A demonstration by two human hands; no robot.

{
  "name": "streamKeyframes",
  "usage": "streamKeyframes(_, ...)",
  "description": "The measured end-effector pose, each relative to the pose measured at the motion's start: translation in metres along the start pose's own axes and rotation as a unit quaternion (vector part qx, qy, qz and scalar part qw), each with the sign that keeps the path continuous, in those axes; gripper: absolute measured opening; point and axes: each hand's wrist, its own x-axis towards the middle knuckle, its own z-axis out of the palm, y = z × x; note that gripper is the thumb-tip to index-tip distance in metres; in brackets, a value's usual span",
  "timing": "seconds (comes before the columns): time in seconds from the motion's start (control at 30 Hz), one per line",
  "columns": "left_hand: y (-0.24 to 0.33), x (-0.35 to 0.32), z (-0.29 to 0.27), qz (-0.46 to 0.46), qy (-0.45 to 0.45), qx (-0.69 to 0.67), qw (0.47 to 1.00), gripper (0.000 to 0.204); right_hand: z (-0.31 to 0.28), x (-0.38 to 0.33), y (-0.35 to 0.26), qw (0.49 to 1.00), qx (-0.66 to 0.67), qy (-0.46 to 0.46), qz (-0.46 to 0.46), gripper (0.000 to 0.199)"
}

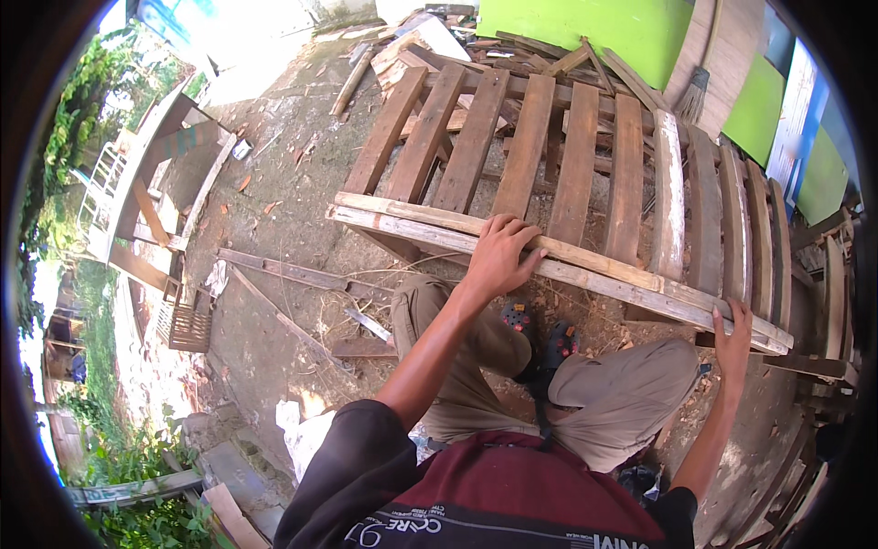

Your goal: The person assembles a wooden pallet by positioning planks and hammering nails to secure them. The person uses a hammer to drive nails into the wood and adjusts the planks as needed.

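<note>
Two long, pale wooden strips lie side by side along the near edge of a slatted wooden frame [573, 156]. The farther strip [622, 258] is tan; the nearer strip [412, 230] has whitish patches. My left hand [501, 256] is closed over both strips left of their middle, fingers on top. Toward their right end, my right hand [733, 337] grips the strips from the near side, its fingers reaching over the top. The brown slats run away from me beneath the strips, one of them painted white [669, 197]. My knees are bent close to the frame.
A metal blade [368, 324] lies left of my knee, near loose planks [293, 271]. Farther left are a slatted basket [187, 322] and a tilted wooden structure [151, 197]. Scrap wood [416, 57], green panels [585, 32] and a broom [693, 94] stand behind the frame.
</note>
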Motion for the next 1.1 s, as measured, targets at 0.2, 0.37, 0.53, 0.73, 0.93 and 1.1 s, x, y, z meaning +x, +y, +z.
streamKeyframes(0.2, 0.001, 0.010, 0.003, -0.039, -0.007, -0.053, 0.998, 0.034, -0.001, 0.002, 0.011, 1.000, -0.010, 0.006, -0.009, 0.045)
streamKeyframes(0.37, 0.000, 0.005, 0.002, -0.002, -0.003, -0.023, 1.000, 0.037, -0.003, 0.004, 0.004, 1.000, 0.000, 0.023, -0.020, 0.043)
streamKeyframes(0.53, 0.021, -0.001, -0.009, 0.005, -0.059, 0.088, 0.994, 0.068, 0.004, -0.001, 0.003, 0.998, 0.006, 0.058, -0.014, 0.041)
streamKeyframes(0.73, 0.016, -0.009, 0.001, 0.020, -0.071, 0.150, 0.986, 0.082, 0.006, -0.002, 0.006, 0.997, 0.029, 0.069, -0.002, 0.044)
streamKeyframes(0.93, 0.018, -0.008, 0.005, 0.014, -0.075, 0.153, 0.985, 0.083, 0.008, -0.006, 0.010, 0.997, 0.030, 0.077, 0.001, 0.047)
streamKeyframes(1.1, 0.020, -0.008, 0.006, 0.020, -0.066, 0.153, 0.986, 0.083, 0.015, -0.009, 0.016, 0.994, 0.031, 0.102, -0.001, 0.047)
